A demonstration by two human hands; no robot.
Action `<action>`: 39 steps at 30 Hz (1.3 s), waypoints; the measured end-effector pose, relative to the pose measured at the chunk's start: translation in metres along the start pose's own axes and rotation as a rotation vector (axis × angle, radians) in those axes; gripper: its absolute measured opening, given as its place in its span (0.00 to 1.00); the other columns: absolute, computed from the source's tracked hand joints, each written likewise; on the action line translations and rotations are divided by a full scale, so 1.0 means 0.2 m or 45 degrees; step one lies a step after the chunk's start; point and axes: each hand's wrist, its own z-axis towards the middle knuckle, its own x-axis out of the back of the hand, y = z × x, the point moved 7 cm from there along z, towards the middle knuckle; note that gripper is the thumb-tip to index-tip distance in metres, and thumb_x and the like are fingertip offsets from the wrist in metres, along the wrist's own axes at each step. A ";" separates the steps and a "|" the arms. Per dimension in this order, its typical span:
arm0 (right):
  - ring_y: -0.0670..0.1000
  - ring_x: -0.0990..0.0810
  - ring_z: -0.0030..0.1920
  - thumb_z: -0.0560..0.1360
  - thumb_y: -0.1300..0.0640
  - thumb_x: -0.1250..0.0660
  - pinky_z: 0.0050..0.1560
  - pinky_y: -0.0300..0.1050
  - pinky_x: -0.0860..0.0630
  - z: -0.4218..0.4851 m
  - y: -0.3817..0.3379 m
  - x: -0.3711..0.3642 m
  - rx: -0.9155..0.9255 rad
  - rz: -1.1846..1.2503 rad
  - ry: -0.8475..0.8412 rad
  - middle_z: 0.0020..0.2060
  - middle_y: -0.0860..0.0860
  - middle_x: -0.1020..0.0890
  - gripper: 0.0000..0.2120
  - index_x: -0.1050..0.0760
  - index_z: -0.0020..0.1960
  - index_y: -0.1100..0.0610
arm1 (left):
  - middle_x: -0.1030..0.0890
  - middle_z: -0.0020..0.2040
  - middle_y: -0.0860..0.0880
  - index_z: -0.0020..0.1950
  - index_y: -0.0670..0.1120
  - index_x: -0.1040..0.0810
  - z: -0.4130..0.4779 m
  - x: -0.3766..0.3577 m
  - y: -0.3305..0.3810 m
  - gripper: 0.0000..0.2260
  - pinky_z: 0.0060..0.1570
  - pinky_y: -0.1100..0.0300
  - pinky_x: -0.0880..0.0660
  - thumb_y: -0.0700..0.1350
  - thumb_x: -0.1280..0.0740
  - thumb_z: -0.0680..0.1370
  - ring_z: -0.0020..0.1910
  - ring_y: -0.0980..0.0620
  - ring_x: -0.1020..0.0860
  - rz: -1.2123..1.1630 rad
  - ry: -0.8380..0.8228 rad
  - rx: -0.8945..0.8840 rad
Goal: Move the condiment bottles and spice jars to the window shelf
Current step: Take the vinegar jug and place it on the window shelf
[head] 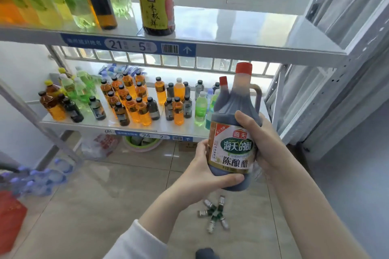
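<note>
Both my forearms reach up and forward from below and meet at one vinegar bottle (231,149). I hold it upright in the air, lower than the window shelf (242,27) and in front of the lower shelf (88,125). My left grip (207,171) cups the bottom part, with the fingers curled behind and the thumb laid across the front under the label. My right grip (260,141) wraps the right side, thumb on the shoulder. A second red cap (223,80) shows just behind; I cannot tell what carries it. On the window shelf stands one soy sauce bottle (156,6). On the floor (105,206) lie five or six small vials (214,213).
</note>
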 end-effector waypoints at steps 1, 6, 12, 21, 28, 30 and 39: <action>0.58 0.16 0.47 0.54 0.40 0.26 0.46 0.51 0.20 0.08 -0.04 0.02 0.016 0.004 -0.009 0.49 0.59 0.17 0.42 0.30 0.62 0.59 | 0.23 0.57 0.55 0.62 0.56 0.39 0.08 0.01 0.04 0.35 0.48 0.70 0.25 0.48 0.22 0.62 0.53 0.65 0.23 0.006 0.006 -0.012; 0.55 0.15 0.44 0.60 0.45 0.28 0.40 0.45 0.21 0.44 -0.24 0.00 0.067 0.006 -0.124 0.44 0.57 0.16 0.34 0.28 0.61 0.60 | 0.24 0.57 0.57 0.63 0.56 0.39 0.40 0.13 0.22 0.36 0.50 0.68 0.25 0.51 0.23 0.62 0.53 0.65 0.23 0.036 0.098 -0.060; 0.57 0.16 0.46 0.62 0.46 0.30 0.43 0.47 0.20 0.80 -0.41 -0.11 0.125 0.018 -0.193 0.47 0.58 0.16 0.32 0.29 0.61 0.59 | 0.24 0.57 0.58 0.63 0.56 0.39 0.69 0.35 0.39 0.38 0.53 0.65 0.24 0.59 0.25 0.59 0.55 0.62 0.24 0.151 0.170 -0.107; 0.55 0.16 0.41 0.62 0.46 0.30 0.39 0.44 0.19 1.30 -0.67 -0.34 0.198 0.074 -0.246 0.41 0.56 0.15 0.22 0.24 0.52 0.57 | 0.22 0.54 0.55 0.62 0.52 0.35 1.11 0.75 0.63 0.36 0.48 0.66 0.24 0.55 0.23 0.59 0.52 0.61 0.22 0.139 0.201 -0.190; 0.53 0.16 0.40 0.62 0.46 0.31 0.40 0.43 0.19 1.63 -0.83 -0.45 0.237 0.041 -0.225 0.41 0.54 0.15 0.21 0.23 0.51 0.57 | 0.23 0.53 0.57 0.62 0.51 0.35 1.41 1.00 0.79 0.31 0.40 0.74 0.26 0.51 0.23 0.65 0.49 0.66 0.23 0.213 0.186 -0.261; 0.52 0.16 0.40 0.62 0.46 0.31 0.39 0.42 0.19 1.70 -0.85 -0.47 0.260 0.002 -0.213 0.40 0.53 0.15 0.21 0.24 0.50 0.56 | 0.23 0.53 0.58 0.62 0.51 0.35 1.49 1.04 0.82 0.31 0.40 0.74 0.26 0.51 0.23 0.65 0.49 0.67 0.24 0.245 0.170 -0.275; 0.52 0.16 0.45 0.65 0.49 0.28 0.42 0.41 0.20 1.87 -0.88 -0.48 0.387 -0.103 -0.144 0.46 0.55 0.18 0.28 0.29 0.60 0.58 | 0.25 0.55 0.59 0.64 0.50 0.39 1.68 1.13 0.84 0.33 0.49 0.69 0.25 0.48 0.24 0.66 0.55 0.64 0.26 0.308 0.085 -0.319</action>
